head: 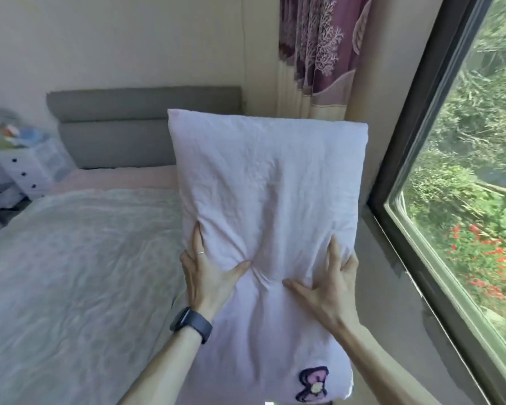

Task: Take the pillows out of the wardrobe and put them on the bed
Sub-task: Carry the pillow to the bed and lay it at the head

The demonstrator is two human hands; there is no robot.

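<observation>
pillow (269, 194) is in the air, held on end between both hands, over the right edge of the bed (70, 273) and close to the window (465, 200). It isn't touching the bed. The left hand (208, 273) grips its left side with the thumb dug into the front fabric, and the right hand (324, 276) mirrors that on the right side. The fingers mostly wrap behind, hidden. Both grips sit in the lower half, so the top can flop. Step in hand, my read: carry it to the head end and lay it down. To do it well, swing left and forward toward the headboard (135, 127), lower it flat onto the pink sheet (114, 179) just below it rather than onto the quilt, and release only once the mattress takes the weight. Leave room beside it for another pillow. Mind the curtain (319, 54) on the swing. The wardrobe is not in view, and no other pillow shows on the bed.
</observation>
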